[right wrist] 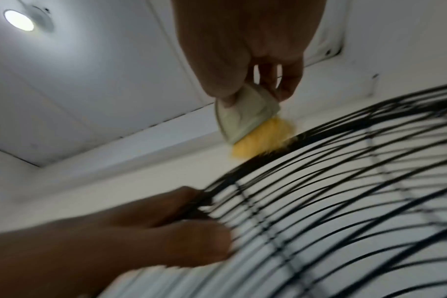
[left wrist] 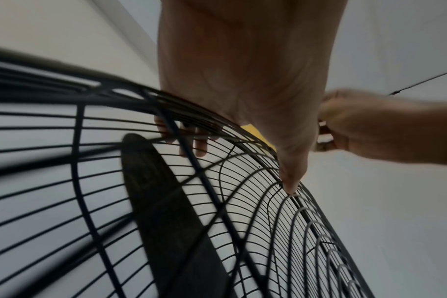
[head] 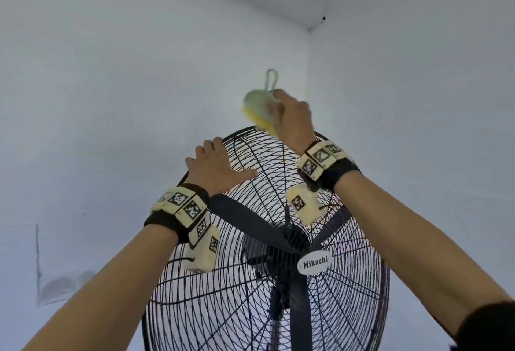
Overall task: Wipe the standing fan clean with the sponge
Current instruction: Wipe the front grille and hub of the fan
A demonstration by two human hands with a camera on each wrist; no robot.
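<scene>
A tall black standing fan [head: 267,253] with a round wire cage fills the lower middle of the head view. My left hand [head: 214,166] grips the cage's upper left rim, fingers hooked over the wires [left wrist: 199,145] and thumb [left wrist: 291,181] lying on the front grille. My right hand [head: 292,116] holds a sponge [head: 257,108] with a pale grey-green back and a yellow underside, a loop at its top. The yellow side [right wrist: 263,139] touches the cage's top rim [right wrist: 319,137]. A dark blade [left wrist: 163,201] shows behind the grille.
White walls meet in a corner [head: 309,44] just behind the fan's top. A round ceiling lamp [right wrist: 19,20] shines overhead. The white Mikachi badge [head: 315,263] marks the fan's hub. Both wrists wear bands with black and white markers.
</scene>
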